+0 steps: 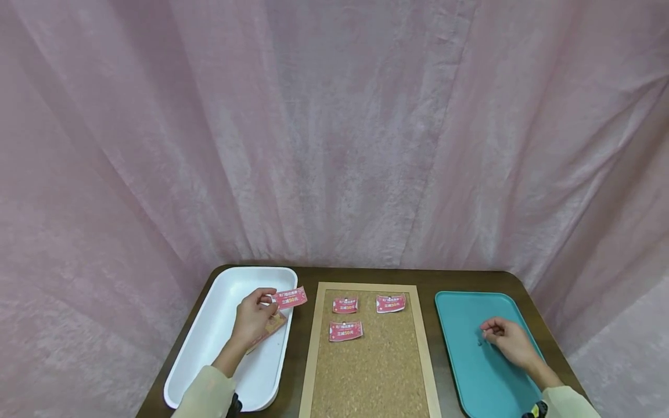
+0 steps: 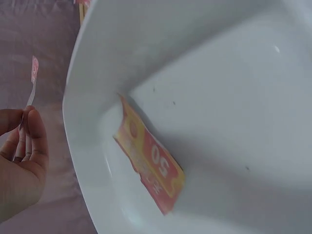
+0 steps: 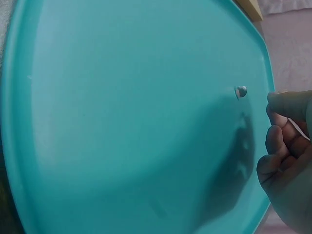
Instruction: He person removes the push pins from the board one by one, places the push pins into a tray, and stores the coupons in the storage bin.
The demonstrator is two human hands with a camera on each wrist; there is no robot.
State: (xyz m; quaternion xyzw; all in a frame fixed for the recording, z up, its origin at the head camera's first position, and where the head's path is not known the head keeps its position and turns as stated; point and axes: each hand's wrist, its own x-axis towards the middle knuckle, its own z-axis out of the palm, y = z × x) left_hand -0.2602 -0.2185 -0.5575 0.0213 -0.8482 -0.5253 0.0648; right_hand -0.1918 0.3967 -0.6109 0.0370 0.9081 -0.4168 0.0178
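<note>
My left hand pinches a pink paper coupon by its left end, over the right edge of the white tray. Another coupon, red and yellow, lies in that tray below the hand, partly covered by it in the head view. My right hand is over the teal tray, thumb and forefinger tips together, the other fingers curled. I cannot tell whether something tiny is between those tips. Close by them, a small metal thumbtack lies on the tray.
Between the trays lies a wood-framed cork board. Three pink coupons are fixed to its upper part: one top left, one top right and a lower one. Behind the dark wooden table hangs a pink curtain.
</note>
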